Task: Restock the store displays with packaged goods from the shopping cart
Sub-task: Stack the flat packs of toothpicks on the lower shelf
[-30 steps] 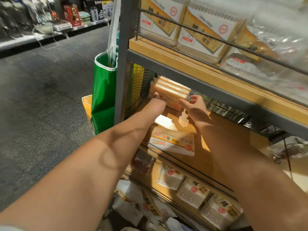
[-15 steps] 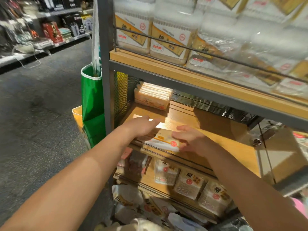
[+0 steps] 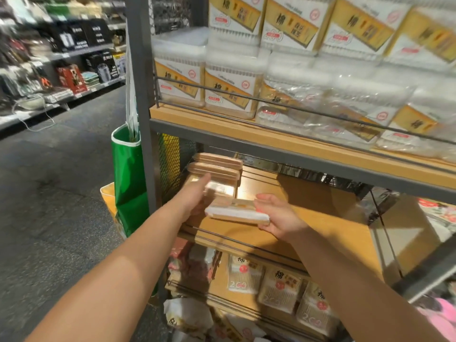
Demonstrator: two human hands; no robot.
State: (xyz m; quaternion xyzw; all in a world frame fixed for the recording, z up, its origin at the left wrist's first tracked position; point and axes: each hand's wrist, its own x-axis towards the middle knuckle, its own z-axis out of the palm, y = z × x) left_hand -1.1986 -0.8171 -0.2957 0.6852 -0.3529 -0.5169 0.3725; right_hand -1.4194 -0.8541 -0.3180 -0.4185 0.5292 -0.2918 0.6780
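Note:
A flat pack of cotton swabs [image 3: 235, 214] hangs just above the front of the middle wooden shelf [image 3: 315, 218]. My right hand [image 3: 280, 215] holds its right end, thumb on top and fingers underneath. My left hand [image 3: 195, 197] is blurred; its fingers reach out straight against the pack's left end and a clear pack [image 3: 220, 192] behind it. A stack of similar packs [image 3: 217, 165] lies at the shelf's back left corner.
Boxes of cotton swabs [image 3: 229, 91] fill the upper shelf behind a wire rail. More packs [image 3: 278, 288] stand on the lower shelf. A green bag [image 3: 128, 181] hangs on the grey post at the left. Loose packaged goods [image 3: 187, 317] lie below. The aisle floor opens to the left.
Both hands came back from the stack at the rear, went to the pack at the shelf's front, and now the right hand has lifted it off the shelf.

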